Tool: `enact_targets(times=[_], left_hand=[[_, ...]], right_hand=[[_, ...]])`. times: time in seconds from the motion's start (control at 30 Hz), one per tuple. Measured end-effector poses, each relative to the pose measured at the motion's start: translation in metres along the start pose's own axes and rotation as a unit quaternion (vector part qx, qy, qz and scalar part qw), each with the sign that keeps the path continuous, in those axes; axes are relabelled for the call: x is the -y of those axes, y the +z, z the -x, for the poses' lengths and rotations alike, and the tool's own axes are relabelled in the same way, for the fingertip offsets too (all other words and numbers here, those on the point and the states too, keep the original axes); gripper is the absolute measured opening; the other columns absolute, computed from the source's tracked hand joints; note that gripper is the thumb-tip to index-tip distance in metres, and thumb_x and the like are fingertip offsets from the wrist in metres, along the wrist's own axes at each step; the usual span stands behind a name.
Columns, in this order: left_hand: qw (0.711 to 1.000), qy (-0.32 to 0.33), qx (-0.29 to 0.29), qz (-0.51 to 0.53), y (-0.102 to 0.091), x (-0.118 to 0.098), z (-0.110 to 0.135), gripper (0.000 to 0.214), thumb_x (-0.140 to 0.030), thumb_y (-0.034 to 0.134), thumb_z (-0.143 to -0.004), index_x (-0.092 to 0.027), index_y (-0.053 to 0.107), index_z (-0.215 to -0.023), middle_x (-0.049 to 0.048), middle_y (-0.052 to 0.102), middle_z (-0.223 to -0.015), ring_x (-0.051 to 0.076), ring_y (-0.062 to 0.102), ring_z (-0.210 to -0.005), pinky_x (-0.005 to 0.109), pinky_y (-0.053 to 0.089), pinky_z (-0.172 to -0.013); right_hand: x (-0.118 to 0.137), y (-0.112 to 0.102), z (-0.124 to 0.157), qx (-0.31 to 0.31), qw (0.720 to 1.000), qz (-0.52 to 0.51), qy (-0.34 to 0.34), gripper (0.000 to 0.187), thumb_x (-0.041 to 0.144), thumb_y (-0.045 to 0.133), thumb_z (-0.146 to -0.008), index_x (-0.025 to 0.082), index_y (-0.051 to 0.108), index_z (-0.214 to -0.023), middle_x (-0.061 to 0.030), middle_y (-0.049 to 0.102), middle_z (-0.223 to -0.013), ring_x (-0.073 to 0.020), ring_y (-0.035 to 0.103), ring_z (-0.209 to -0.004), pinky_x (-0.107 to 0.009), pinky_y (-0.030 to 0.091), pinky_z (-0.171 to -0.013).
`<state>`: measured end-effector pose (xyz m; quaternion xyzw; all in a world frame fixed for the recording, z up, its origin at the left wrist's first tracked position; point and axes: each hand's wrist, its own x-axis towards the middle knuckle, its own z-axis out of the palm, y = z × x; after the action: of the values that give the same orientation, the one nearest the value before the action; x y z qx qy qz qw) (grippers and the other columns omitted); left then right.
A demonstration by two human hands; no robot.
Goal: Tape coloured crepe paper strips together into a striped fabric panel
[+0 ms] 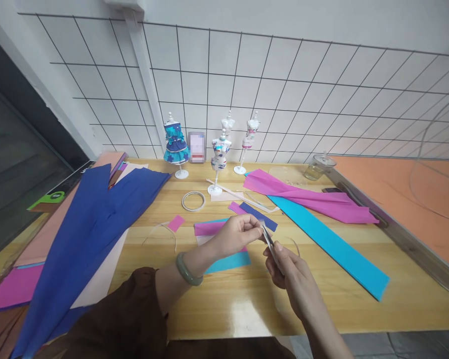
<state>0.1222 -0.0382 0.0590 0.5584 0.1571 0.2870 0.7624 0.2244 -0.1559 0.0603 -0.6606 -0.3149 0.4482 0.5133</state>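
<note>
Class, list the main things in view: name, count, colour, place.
Mannequins: 4, mostly white, back
Device: 1, pale, back
Cup: 1, clear, back right
Ring: 1, whitish, centre
Narrow strips: several, whitish, centre
Pieces: several, mixed, centre
Large sheet: 1, blue, left
Stacked sheets: several, mixed, left
Gathered sheet: 1, magenta, right
Long strip: 1, turquoise, right
Table: 1, wooden, beneath
Wall: 1, white, behind
Tool: 1, dark, right hand
Left hand: 1, bare, centre
Right hand: 1, bare, holding tool

Black grid along white wall, lidded glass jar near orange surface, green tool far left
</note>
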Motion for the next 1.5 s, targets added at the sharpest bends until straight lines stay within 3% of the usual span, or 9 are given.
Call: enact_targets(times=[0.33, 0.5, 0.6, 0.7, 0.83, 1.0, 1.3, 1.5], left_hand=[[0.999, -0.007, -0.032, 0.024, -0.006, -0.006, -0.004, 0.026, -0.032, 0.067, -0.07, -0.01, 0.054, -0.075, 0.0101, 0.068, -0.076, 0.021, 0.066, -0.076, 0.036, 0.047, -0.079], [0.997, -0.015, -0.043, 0.068, -0.012, -0.009, -0.006, 0.023, -0.029, 0.067, -0.07, -0.01, 0.054, -0.074, 0.0103, 0.068, -0.075, 0.022, 0.067, -0.077, 0.039, 0.046, -0.084], [0.994, -0.042, -0.03, 0.099, -0.017, -0.006, -0.006, 0.02, -0.026, 0.065, -0.072, -0.011, 0.055, -0.077, 0.0103, 0.069, -0.076, 0.022, 0.067, -0.075, 0.04, 0.045, -0.085], [0.989, -0.065, -0.005, 0.135, -0.019, -0.003, -0.005, 0.02, -0.025, 0.065, -0.072, -0.011, 0.054, -0.08, 0.0115, 0.069, -0.079, 0.022, 0.068, -0.072, 0.04, 0.047, -0.081], [0.981, -0.084, 0.039, 0.168, -0.015, 0.0, -0.003, 0.023, -0.027, 0.066, -0.071, -0.01, 0.053, -0.081, 0.0146, 0.069, -0.084, 0.021, 0.067, -0.068, 0.037, 0.048, -0.075], [0.978, -0.101, 0.049, 0.173, -0.006, 0.001, 0.0, 0.024, -0.026, 0.067, -0.069, -0.009, 0.053, -0.08, 0.014, 0.069, -0.079, 0.02, 0.067, -0.067, 0.035, 0.049, -0.071], [0.977, -0.114, 0.068, 0.167, -0.007, 0.003, 0.0, 0.024, -0.026, 0.067, -0.069, -0.01, 0.052, -0.079, 0.0141, 0.069, -0.079, 0.018, 0.066, -0.065, 0.034, 0.049, -0.071], [0.977, -0.126, 0.098, 0.141, -0.007, 0.002, 0.0, 0.025, -0.028, 0.067, -0.068, -0.011, 0.051, -0.077, 0.013, 0.069, -0.079, 0.018, 0.066, -0.06, 0.032, 0.049, -0.064]], right_hand=[[-0.004, 0.001, -0.001, 0.019, 1.0, 0.0, 0.022, 0.046, 0.061, 0.044, -0.079, 0.016, 0.052, -0.072, 0.0043, 0.039, -0.053, -0.0054, 0.023, -0.043, -0.023, 0.013, -0.043], [-0.003, -0.002, 0.004, 0.009, 1.0, 0.009, 0.013, 0.045, 0.058, 0.044, -0.08, 0.016, 0.052, -0.066, 0.0048, 0.035, -0.05, -0.0058, 0.022, -0.043, -0.024, 0.013, -0.043], [-0.005, -0.009, 0.005, -0.014, 1.0, -0.007, 0.011, 0.045, 0.059, 0.044, -0.08, 0.016, 0.054, -0.072, 0.0043, 0.037, -0.052, -0.0059, 0.023, -0.043, -0.023, 0.014, -0.042], [-0.009, -0.017, 0.003, -0.054, 0.998, -0.035, -0.012, 0.037, 0.054, 0.056, -0.075, 0.018, 0.053, -0.074, 0.0049, 0.038, -0.057, -0.0058, 0.027, -0.045, -0.022, 0.019, -0.042], [-0.006, -0.019, 0.002, -0.118, 0.992, 0.008, -0.047, 0.032, 0.046, 0.068, -0.067, 0.02, 0.053, -0.077, 0.0039, 0.045, -0.064, -0.0067, 0.033, -0.048, -0.021, 0.028, -0.045], [0.003, -0.01, 0.006, -0.09, 0.992, 0.038, -0.074, 0.03, 0.045, 0.067, -0.067, 0.02, 0.055, -0.08, -0.004, 0.058, -0.09, -0.0115, 0.047, -0.058, -0.024, 0.036, -0.049], [-0.004, -0.012, 0.006, -0.089, 0.992, 0.043, -0.073, 0.027, 0.041, 0.067, -0.068, 0.02, 0.052, -0.076, -0.0033, 0.059, -0.082, -0.0168, 0.056, -0.069, -0.024, 0.039, -0.051], [-0.006, -0.018, 0.005, -0.091, 0.989, 0.069, -0.088, 0.025, 0.039, 0.067, -0.067, 0.019, 0.055, -0.078, -0.0032, 0.059, -0.08, -0.0192, 0.057, -0.077, -0.026, 0.044, -0.063]])
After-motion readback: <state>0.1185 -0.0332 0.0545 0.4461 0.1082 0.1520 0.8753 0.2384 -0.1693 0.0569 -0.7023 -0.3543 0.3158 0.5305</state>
